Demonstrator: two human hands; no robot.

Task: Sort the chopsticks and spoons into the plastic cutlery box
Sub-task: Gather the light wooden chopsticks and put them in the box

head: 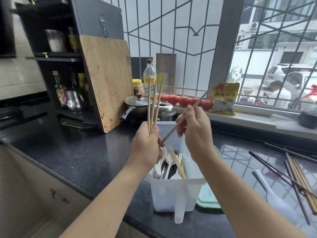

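Plastic cutlery box (pixel 171 194) sits on the dark table (pixel 77 152), directly below both your hands; take it as the landmark.

Your left hand (pixel 145 148) is above the box's left rim, fist upright, fingers curled round the lower ends of three bamboo chopsticks (pixel 153 107). Tips point up and fan slightly. Likely you hold them vertical to even the ends and gather a set before dropping it in.

Your right hand (pixel 195 133) is above the box's far right corner, back of hand to the camera. Its fingers pinch a single bamboo chopstick (pixel 180 122) mid-shaft, slanted; the lower end points toward your left fist and is close to it, contact cannot be told. Upper end is blurred. It looks set to join the bundle.

Inside the box: white spoons (pixel 169 162), dark utensils and two loose bamboo chopsticks (pixel 177 164) leaning across them, so the sorting is only part done.

Right of the box, well apart on the table: more chopsticks (pixel 298 176), dark and bamboo mixed, and a white spoon (pixel 274 194). A pale green lid (pixel 208 198) lies just beside the box on the right, partly under it.

Both forearms reach forward from below, wrists raised over the box.
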